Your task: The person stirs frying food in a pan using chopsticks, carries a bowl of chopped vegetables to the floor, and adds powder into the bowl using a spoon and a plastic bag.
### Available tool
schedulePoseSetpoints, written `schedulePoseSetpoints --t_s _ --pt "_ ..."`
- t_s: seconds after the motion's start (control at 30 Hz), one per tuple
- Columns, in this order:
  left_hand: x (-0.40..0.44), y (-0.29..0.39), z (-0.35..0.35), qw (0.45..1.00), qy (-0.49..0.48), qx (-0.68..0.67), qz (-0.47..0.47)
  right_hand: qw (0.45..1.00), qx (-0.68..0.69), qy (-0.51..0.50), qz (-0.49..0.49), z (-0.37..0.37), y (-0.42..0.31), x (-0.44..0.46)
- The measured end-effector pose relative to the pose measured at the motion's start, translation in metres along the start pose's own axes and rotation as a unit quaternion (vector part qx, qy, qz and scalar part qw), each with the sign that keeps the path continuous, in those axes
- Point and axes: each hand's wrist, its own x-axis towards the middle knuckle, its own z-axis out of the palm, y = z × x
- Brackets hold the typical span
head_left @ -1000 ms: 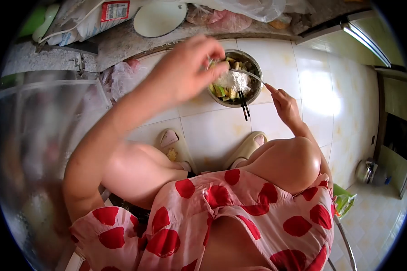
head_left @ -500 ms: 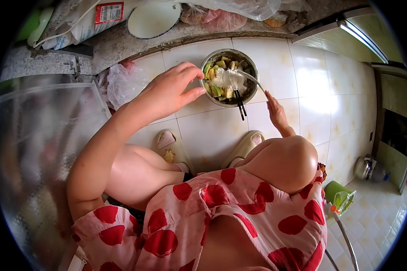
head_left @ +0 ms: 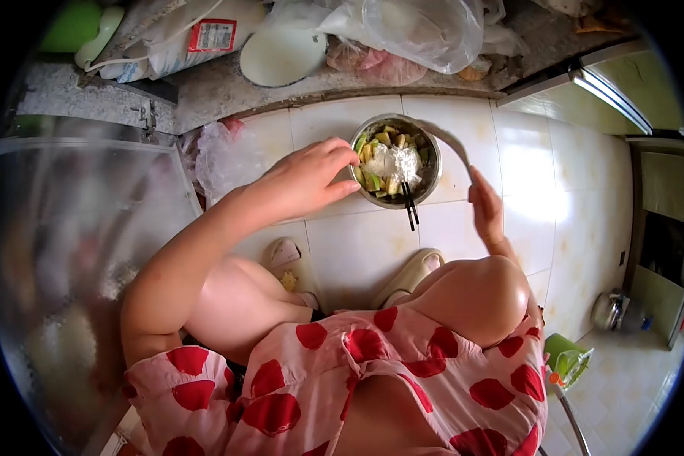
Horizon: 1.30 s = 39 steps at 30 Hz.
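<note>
Holding a long metal utensil [head_left: 450, 139] in the right hand [head_left: 486, 205], with fingers closed around the end nearest to the body; cannot tell the exact position of the thumb. Reaching with its other end toward the upper right rim of a round metal bowl [head_left: 432, 172]; cannot tell from this angle if touching that rim or only hanging above it. Placing the left hand [head_left: 308, 173] on the opposite side, with thumb and fingers spread wide apart, and with fingertips just at the left rim; cannot tell if pressing there.

Resting on the white tiled floor [head_left: 357, 235]: the bowl, ahead of two pale slippers [head_left: 409, 277]. Inside it, cut green and yellowish pieces [head_left: 372, 181], and on top of them, near the middle, a heap of white powder [head_left: 395, 163]. Leaning over the near rim, two black chopsticks [head_left: 411, 207], close together and pointing toward the body. Farther away, on a stone ledge [head_left: 213, 106], a white basin [head_left: 283, 59] and clear plastic bags [head_left: 425, 30].
</note>
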Motion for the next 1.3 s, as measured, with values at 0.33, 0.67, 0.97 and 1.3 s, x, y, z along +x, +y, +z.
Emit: schedulePoseSetpoints --t_s 0.33,0.67,0.97,1.3 --pt "-0.003 -0.015 -0.003 0.975 -0.142 0.162 -0.050 0.892 0.282 -0.282 0.214 -0.014 -0.198 0.158" --pt "-0.026 -0.145 -0.069 0.945 -0.036 0.183 -0.269 0.820 0.459 -0.263 0.217 0.123 -0.199 0.220" --pt "-0.007 -0.191 -0.189 0.666 0.666 -0.335 0.026 0.856 0.367 -0.245 0.269 0.078 -0.184 0.203" --pt "0.002 -0.187 -0.149 0.548 0.600 -0.578 -0.078 0.863 0.365 -0.288 0.199 0.096 -0.240 0.205"
